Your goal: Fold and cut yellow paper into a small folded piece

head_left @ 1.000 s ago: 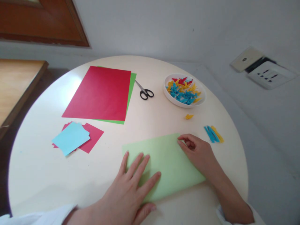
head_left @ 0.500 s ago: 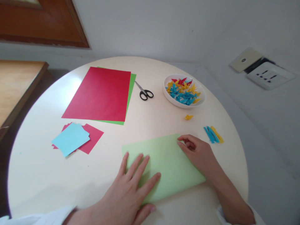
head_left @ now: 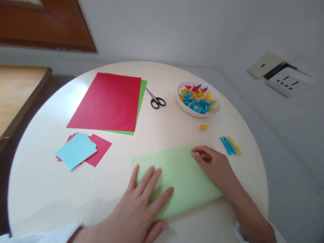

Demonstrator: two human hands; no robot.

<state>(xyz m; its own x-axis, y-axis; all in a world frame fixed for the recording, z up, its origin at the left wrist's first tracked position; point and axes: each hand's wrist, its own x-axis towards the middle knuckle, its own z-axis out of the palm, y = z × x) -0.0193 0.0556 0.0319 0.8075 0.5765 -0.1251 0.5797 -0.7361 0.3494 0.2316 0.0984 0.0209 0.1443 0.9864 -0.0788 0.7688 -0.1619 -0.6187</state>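
A folded light green sheet of paper [head_left: 178, 173] lies on the round cream table [head_left: 157, 135] in front of me. My left hand [head_left: 138, 206] lies flat on its near left part with the fingers spread, open. My right hand [head_left: 215, 165] rests at the sheet's far right corner, fingers curled and pinched on that corner.
A large red sheet [head_left: 106, 101] lies over a green sheet [head_left: 141, 96] at the back left. Small blue [head_left: 76, 148] and red squares [head_left: 100, 148] sit to the left. Black scissors [head_left: 156, 99], a white bowl [head_left: 217, 108] of small folded pieces, one yellow piece [head_left: 204, 127] and blue and yellow strips [head_left: 231, 145] lie to the right.
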